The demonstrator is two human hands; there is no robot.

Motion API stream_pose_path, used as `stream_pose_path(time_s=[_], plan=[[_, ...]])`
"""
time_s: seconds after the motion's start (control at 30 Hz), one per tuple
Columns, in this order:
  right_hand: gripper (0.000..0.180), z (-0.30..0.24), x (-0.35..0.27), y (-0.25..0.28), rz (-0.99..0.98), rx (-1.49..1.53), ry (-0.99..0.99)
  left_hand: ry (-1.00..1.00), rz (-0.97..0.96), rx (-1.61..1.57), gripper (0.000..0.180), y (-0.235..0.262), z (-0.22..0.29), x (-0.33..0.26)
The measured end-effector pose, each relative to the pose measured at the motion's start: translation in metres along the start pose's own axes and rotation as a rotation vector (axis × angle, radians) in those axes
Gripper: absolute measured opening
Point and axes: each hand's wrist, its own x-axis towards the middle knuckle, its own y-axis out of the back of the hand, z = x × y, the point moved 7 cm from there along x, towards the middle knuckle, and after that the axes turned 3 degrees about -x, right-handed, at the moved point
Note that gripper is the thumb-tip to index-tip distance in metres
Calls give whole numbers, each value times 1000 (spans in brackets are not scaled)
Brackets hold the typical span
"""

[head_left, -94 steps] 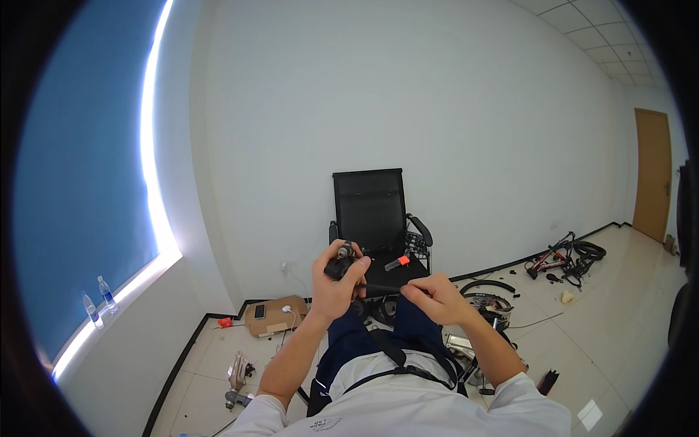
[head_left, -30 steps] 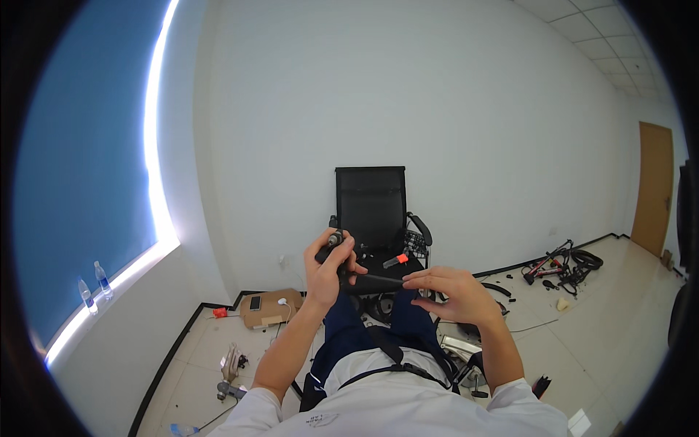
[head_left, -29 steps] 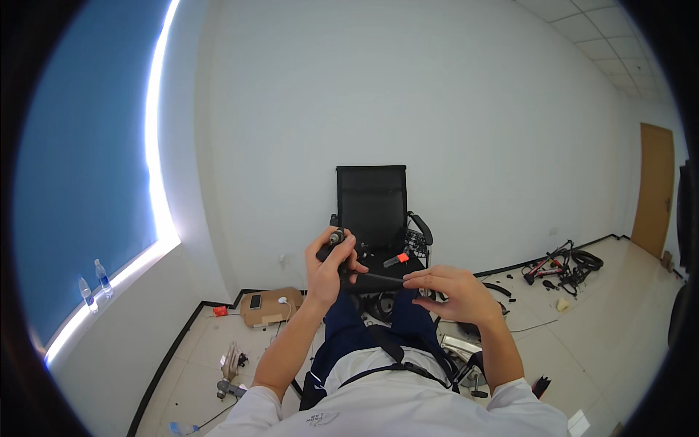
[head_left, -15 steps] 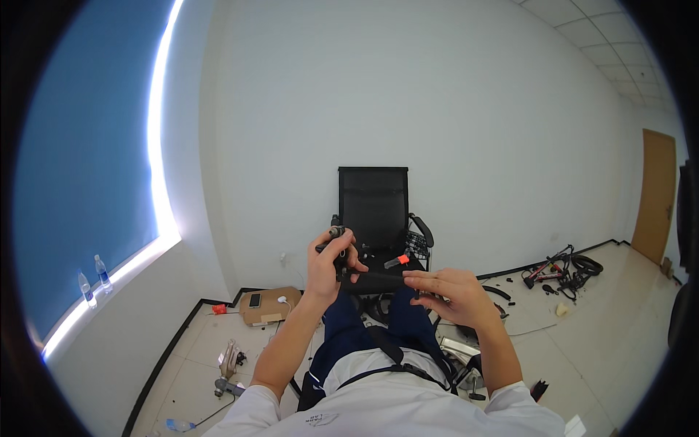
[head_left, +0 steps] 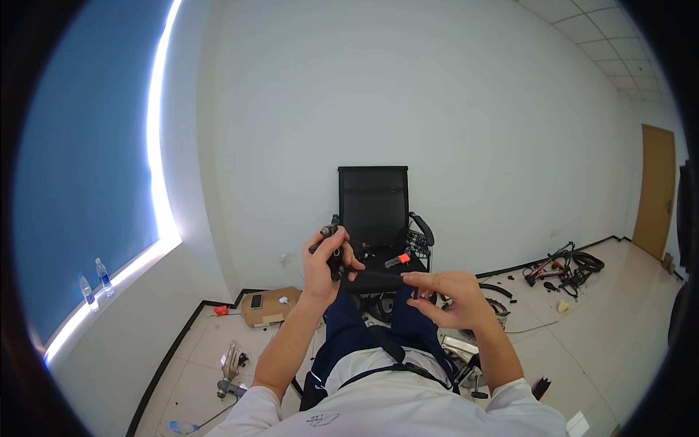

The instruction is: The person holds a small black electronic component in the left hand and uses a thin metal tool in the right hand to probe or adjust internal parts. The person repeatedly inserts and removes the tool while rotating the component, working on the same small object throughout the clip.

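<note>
My left hand (head_left: 319,273) is raised in front of the chair, its fingers wrapped round a black mechanical part (head_left: 336,256) with a short round end sticking out at the top. From beside this hand a black bar (head_left: 380,280) runs rightward across my lap. At the bar's right end is my right hand (head_left: 453,297), its fingertips meeting the bar and its thumb held lower. Something small and dark shows between that thumb and the fingers, too small to name. Whether the bar and the part are one piece cannot be made out.
Ahead stands a black office chair (head_left: 373,207) with an orange-capped item (head_left: 397,260) on its seat. Cardboard (head_left: 268,306) with a phone (head_left: 256,300) and a power drill (head_left: 231,387) lie on the left floor. Bicycle parts (head_left: 559,269) lie right. Two bottles (head_left: 103,275) stand on the sill.
The black part in my left hand has turned slightly, and more of its upper end shows. My right thumb has moved down, away from the fingers.
</note>
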Motion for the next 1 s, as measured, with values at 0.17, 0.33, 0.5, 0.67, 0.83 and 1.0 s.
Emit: stream_pose_path(time_s=[0.17,0.33,0.5,0.67,0.83,1.0], plan=[[40,11,-2,0,17,109,-174,-143,2,10,23,-5,12,-7],[35,17,-1,-2,26,139,-195,-141,-8,20,21,-5,12,-7],[31,20,-3,-3,17,158,-194,-99,-35,58,18,-5,5,-5],[29,22,-4,-3,40,61,-98,26,-94,41,17,-9,-6,-5],[24,20,-1,-3,32,57,-161,0,-45,0,18,-9,-7,-6],[22,24,-2,-3,-42,82,-229,-94,2,40,18,-7,3,-7]])
